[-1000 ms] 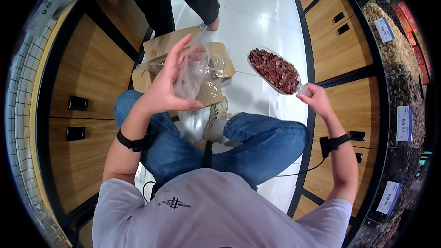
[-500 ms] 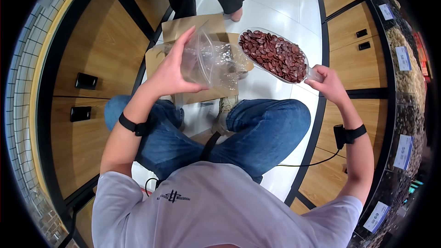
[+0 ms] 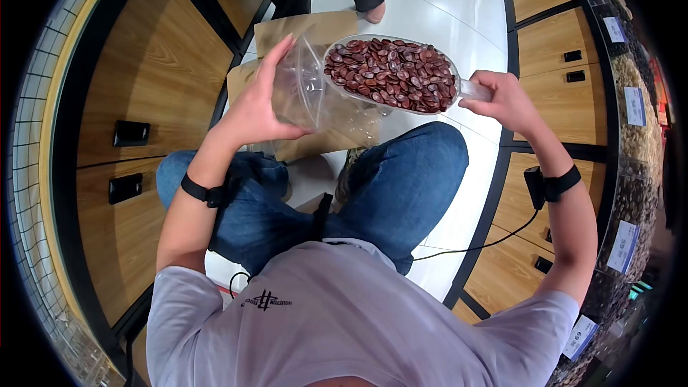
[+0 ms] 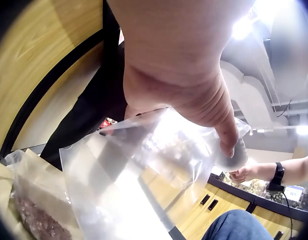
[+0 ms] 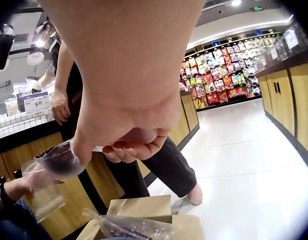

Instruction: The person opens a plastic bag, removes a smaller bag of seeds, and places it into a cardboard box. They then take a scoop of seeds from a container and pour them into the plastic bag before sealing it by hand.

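Cardboard box (image 3: 307, 27) lies below the bag (image 3: 302, 92) and spread left grip (image 3: 256, 110), right grip (image 3: 507, 100) pinching the scoop (image 3: 471, 90).

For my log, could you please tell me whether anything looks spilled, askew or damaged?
Nothing stands out: the seeds lie in the scoop beside the bag, and I see no spill on the visible floor.

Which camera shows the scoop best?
The head camera: it looks down on the scoop and its dark red seeds. Right wrist: side-on, handle mostly hidden by the right hand. Left wrist: just a grey part past the left hand.
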Demonstrator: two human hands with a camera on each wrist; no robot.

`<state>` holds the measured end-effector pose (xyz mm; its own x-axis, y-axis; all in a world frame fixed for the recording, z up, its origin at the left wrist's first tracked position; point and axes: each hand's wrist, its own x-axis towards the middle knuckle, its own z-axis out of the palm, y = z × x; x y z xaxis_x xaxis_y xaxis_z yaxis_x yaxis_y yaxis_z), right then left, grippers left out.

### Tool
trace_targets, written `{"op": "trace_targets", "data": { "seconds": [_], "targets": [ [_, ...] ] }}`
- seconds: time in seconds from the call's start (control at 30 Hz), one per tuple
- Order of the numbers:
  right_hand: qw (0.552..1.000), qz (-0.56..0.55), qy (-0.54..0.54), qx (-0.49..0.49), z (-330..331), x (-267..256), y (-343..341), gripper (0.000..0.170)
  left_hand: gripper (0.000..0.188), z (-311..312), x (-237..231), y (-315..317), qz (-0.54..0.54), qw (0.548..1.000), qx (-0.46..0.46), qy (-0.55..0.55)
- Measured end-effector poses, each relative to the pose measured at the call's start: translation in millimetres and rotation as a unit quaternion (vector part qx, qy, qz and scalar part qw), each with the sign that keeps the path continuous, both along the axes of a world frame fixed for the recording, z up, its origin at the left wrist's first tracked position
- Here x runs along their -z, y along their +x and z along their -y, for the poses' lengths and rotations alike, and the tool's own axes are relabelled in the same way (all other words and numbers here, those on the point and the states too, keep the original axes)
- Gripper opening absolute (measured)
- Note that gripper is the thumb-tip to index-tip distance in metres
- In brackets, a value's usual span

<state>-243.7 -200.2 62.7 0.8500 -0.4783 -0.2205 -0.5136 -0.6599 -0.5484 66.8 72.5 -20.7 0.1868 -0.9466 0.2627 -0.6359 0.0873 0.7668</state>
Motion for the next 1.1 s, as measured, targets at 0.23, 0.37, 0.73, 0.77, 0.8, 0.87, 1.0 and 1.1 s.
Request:
{"op": "trace_targets", "data": {
  "seconds": [0.23,0.37,0.73,0.77,0.8,0.87,1.0,1.1],
  "targets": [
    [1.0,-0.008,-0.022,-0.017,16.3,-9.6,11.0,0.034,0.128,6.4,-9.3,-3.7,0.016,1.0,-0.018,0.021],
    [0.999,-0.028,-0.036,-0.029,19.2,-20.2,27.8,0.036,0.122,8.0,-9.5,7.6,0.053,0.998,-0.027,0.004],
    [0.99,-0.058,-0.099,-0.084,26.7,-32.3,55.7,0.04,0.123,17.3,-12.8,16.5,0.1,0.994,-0.022,0.028],
    [0.989,-0.063,-0.104,-0.086,26.8,-33.4,55.8,0.04,0.121,18.2,-13.4,14.5,0.098,0.995,-0.03,0.023],
    [0.988,-0.067,-0.109,-0.088,26.9,-34.3,55.4,0.04,0.119,19.1,-13.8,12.6,0.095,0.995,-0.037,0.019],
    [0.988,-0.069,-0.11,-0.089,27.4,-35.2,55.0,0.04,0.119,19.9,-15.2,10.3,0.095,0.995,-0.038,0.016],
    [0.986,-0.069,-0.115,-0.1,28.7,-37.3,55.5,0.04,0.118,21.2,-14.9,7.6,0.101,0.994,-0.04,0.005],
    [0.984,-0.074,-0.118,-0.107,30.0,-37.9,55.7,0.04,0.12,21.6,-16.7,6.5,0.093,0.994,-0.034,0.047]
  ]
}}
